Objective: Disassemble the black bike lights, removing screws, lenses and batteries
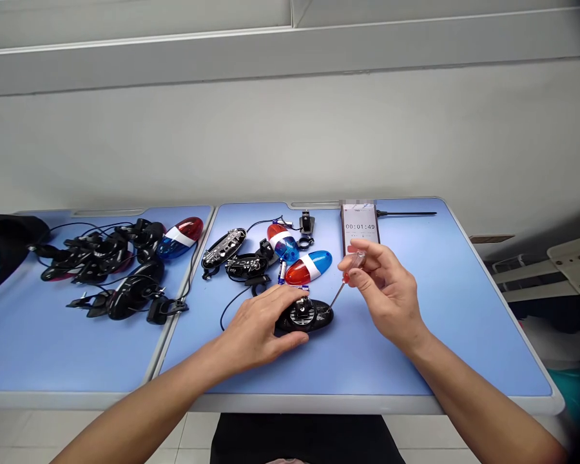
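Housing [323, 321], black and oval, lies on a blue table [464, 335] beneath the fingers of a person's left hand [254, 325], its long axis running crosswise from under that palm toward the right hand [391, 296]. The left hand, the nearer one, touches it, fingers reaching over the far side, thumb spread wide along the near side. The right thumb and fingers pinch a screwdriver [347, 278], whose shaft slants down and leftward to the housing's exposed right end; whether the tip is seated cannot be told. A red-and-blue lens [309, 267] rests just beyond the left fingertips.
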A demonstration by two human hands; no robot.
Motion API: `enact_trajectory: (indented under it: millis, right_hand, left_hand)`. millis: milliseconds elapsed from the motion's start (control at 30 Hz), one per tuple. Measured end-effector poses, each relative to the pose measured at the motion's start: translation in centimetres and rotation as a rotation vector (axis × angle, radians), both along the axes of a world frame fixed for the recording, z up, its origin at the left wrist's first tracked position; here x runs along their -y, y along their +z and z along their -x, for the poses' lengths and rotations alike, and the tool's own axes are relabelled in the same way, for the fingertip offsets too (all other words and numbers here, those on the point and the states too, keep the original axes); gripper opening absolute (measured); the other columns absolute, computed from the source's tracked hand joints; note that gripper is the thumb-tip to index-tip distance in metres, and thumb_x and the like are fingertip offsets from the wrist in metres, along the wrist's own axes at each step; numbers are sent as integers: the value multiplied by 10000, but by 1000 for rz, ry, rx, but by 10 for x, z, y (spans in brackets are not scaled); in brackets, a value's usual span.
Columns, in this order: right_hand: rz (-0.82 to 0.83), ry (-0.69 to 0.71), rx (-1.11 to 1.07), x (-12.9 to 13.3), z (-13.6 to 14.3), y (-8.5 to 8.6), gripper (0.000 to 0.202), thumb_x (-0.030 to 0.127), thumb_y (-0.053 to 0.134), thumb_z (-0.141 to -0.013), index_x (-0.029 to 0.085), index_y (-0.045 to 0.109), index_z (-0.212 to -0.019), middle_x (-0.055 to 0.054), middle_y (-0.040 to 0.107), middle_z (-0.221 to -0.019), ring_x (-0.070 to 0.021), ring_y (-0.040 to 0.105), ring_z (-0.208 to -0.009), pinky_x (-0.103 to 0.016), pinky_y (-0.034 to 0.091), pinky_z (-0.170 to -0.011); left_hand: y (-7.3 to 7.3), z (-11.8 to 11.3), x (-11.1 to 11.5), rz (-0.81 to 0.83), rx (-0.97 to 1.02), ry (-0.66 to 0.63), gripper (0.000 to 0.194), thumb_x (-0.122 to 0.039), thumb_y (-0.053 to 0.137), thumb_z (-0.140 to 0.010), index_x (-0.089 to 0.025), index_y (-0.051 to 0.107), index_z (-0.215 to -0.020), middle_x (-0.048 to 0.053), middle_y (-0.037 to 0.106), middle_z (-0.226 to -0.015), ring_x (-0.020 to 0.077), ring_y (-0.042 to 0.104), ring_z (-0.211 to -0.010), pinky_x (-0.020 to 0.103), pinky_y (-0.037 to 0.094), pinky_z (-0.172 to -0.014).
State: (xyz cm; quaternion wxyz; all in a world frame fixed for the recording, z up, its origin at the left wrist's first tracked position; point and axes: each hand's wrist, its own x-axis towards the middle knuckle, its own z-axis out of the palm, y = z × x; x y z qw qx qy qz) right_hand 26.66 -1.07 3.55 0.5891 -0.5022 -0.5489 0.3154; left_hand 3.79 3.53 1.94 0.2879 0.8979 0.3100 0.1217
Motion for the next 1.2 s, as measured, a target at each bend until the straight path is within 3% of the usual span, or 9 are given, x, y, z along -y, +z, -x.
enact_trajectory:
  millis: [133, 267, 567, 700, 833, 900, 1000, 1100, 1200]
  right_hand:
    - [57, 58, -71, -1, -1, -1, 256, 236, 494, -973, 244, 562, -1220, -34, 706, -965, -141, 623, -779, -314, 541, -681]
    - [51, 8, -15, -1, 1, -3, 282, 292, 612, -920, 265, 576, -1198, -16, 671, -946, -151, 617, -813, -311, 525, -681]
    - [152, -5, -180, -3, 1, 0, 282, 320, 570, -943, 216, 544, -1205, -16, 690, -876, -126, 599, -665, -307, 568, -636]
    - [62, -120, -98, -2, 3, -3, 271, 295, 554, -955, 233, 537, -1218, -15, 686, -900, -134, 604, -697, -324, 566, -669]
    - [46, -58, 15, 2, 11, -10, 264, 249, 527, -958, 243, 542, -1221, -21, 671, -907, -151, 621, -744, -339, 560, -685]
    - [42, -12, 36, 5, 15, -12, 268, 235, 522, -958, 242, 544, -1225, -22, 666, -907, -157, 633, -775, -341, 567, -695]
    - [30, 1, 49, 11, 21, -13, 262, 231, 527, -962, 248, 551, -1222, -22, 671, -913, -160, 646, -813, -341, 579, -713]
    - [6, 44, 43, 15, 24, -13, 259, 226, 543, -954, 252, 558, -1211, -18, 676, -902, -155, 652, -786, -325, 590, -687]
    - [-5, 115, 28, 17, 26, -12, 266, 206, 552, -940, 258, 568, -1200, -9, 680, -884, -146, 656, -757, -310, 595, -677]
  left_hand:
    - [0, 1, 0, 1, 17, -13, 485, -328, 705, -848, -210, 549, -1291, 105, 657, -1293, 285, 606, -1194, 422, 514, -977]
    - [0, 0, 0, 7, 45, -17, 471, -318, 706, -846, -223, 560, -1284, 99, 664, -1267, 285, 608, -1183, 420, 512, -982]
    - [4, 4, 0, -21, -23, -34, 537, -267, 706, -847, -280, 540, -1358, 85, 582, -1316, 262, 608, -1143, 387, 542, -916]
    - [6, 6, -7, -55, -1, -120, 548, -245, 664, -898, -282, 481, -1414, 86, 578, -1381, 266, 541, -1264, 422, 492, -1024]
    - [17, 9, -8, -137, -9, -155, 666, -136, 577, -922, -314, 324, -1511, 79, 458, -1524, 274, 385, -1427, 493, 356, -1161]
    - [24, 12, 3, -228, -21, -54, 686, -139, 560, -926, -313, 279, -1527, 95, 406, -1554, 293, 355, -1443, 516, 349, -1160]
    - [28, 16, 33, -313, 1, 243, 642, -285, 607, -932, -292, 298, -1495, 125, 550, -1384, 302, 521, -1291, 479, 479, -1039]
    - [17, 12, 65, -263, -30, 436, 738, -444, 683, -868, -274, 288, -1467, 128, 625, -1230, 304, 640, -1103, 432, 564, -875]
    - [2, 2, 78, -214, -73, 518, 836, -436, 719, -829, -254, 229, -1482, 152, 599, -1295, 336, 638, -1134, 455, 567, -863]
